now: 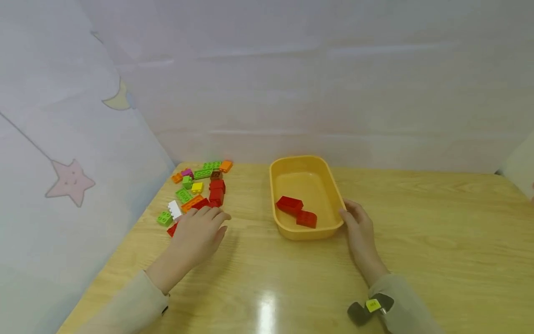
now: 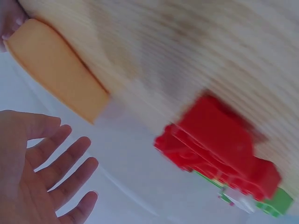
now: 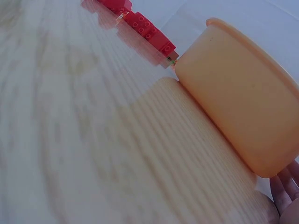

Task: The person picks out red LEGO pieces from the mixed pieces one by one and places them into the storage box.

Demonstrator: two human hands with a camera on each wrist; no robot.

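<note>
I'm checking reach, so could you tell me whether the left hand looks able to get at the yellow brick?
Probably yes: the left hand looks empty and nothing covers the yellow brick from above, though an orange brick and a red brick lie between them.

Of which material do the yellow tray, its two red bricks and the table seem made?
Yellow tray: probably moulded plastic, smooth satin, seamless rounded corners.
Red bricks: likely hard plastic, slightly shiny, uniformly coloured.
Table: wood or wood-look laminate; grain shows, and a bright reflection suggests glossy coating.
</note>
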